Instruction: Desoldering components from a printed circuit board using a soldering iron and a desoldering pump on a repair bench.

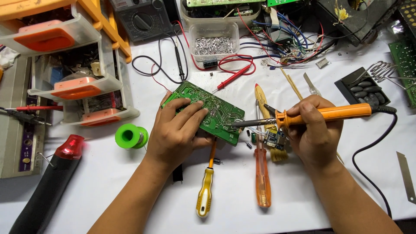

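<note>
My left hand (175,130) lies flat on a green circuit board (216,108), solder side up, pinning it to the white table. My right hand (310,130) grips an orange-handled soldering iron (329,113). Its metal tip (236,124) touches the board near its right edge. The iron's black cord (368,160) curls away to the right. Thin solder wire seems to run near the tip, but it is too fine to be sure.
A green solder spool (130,136), a yellow screwdriver (206,190) and an orange screwdriver (262,177) lie near my hands. A black and red heat gun (52,182) rests at the left. Drawer units (73,56), a multimeter (141,19) with probes, a parts tub (213,41) and tangled wires fill the back.
</note>
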